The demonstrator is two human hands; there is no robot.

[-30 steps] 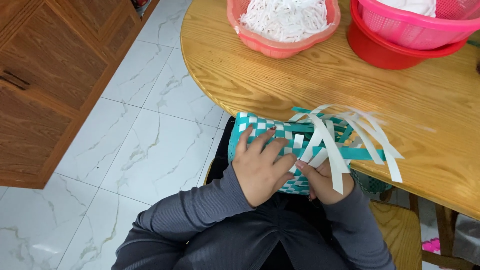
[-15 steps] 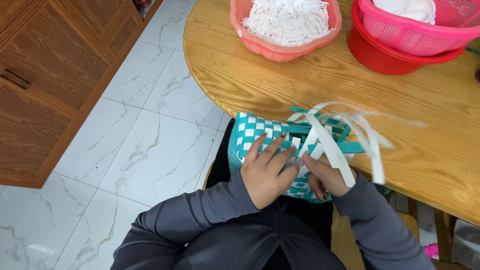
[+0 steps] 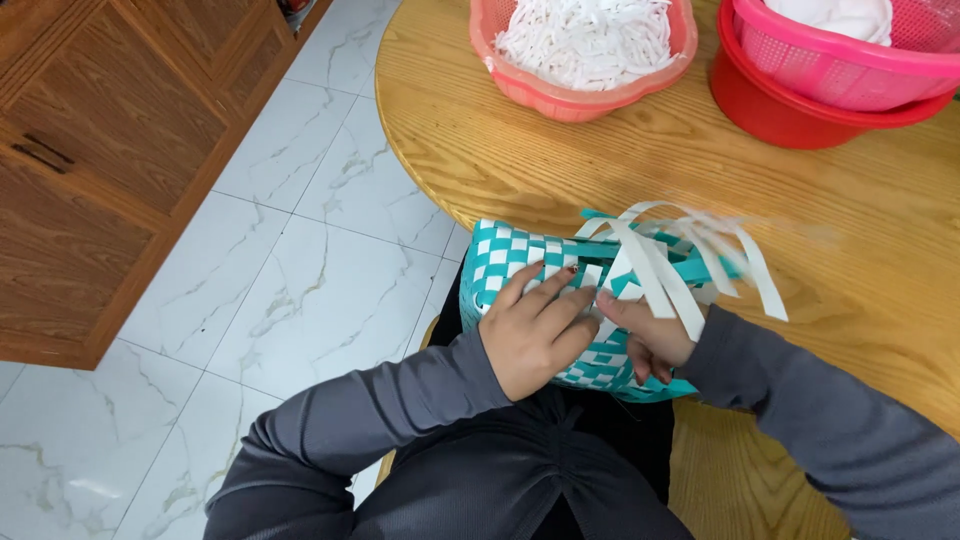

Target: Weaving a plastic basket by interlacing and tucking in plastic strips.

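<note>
A half-woven basket (image 3: pixel 510 262) of teal and white strips rests on my lap against the edge of the round wooden table (image 3: pixel 560 170). My left hand (image 3: pixel 535 335) lies flat on its checkered side, fingers spread and pressing the weave. My right hand (image 3: pixel 648 335) pinches white strips (image 3: pixel 668 272) that stick up from the basket's rim and fan out to the right, blurred at their ends. A teal strip (image 3: pixel 700 268) runs across under them.
On the table behind stand a coral basin of white strips (image 3: pixel 585 45), a red bowl (image 3: pixel 800 110) and a pink perforated basket (image 3: pixel 850 60) nested in it. A wooden cabinet (image 3: pixel 110 150) stands at left on white marble floor tiles (image 3: pixel 290 290).
The loose white strips have swung about above the basket. My hands have kept their places on the weave, and the view has shifted slightly.
</note>
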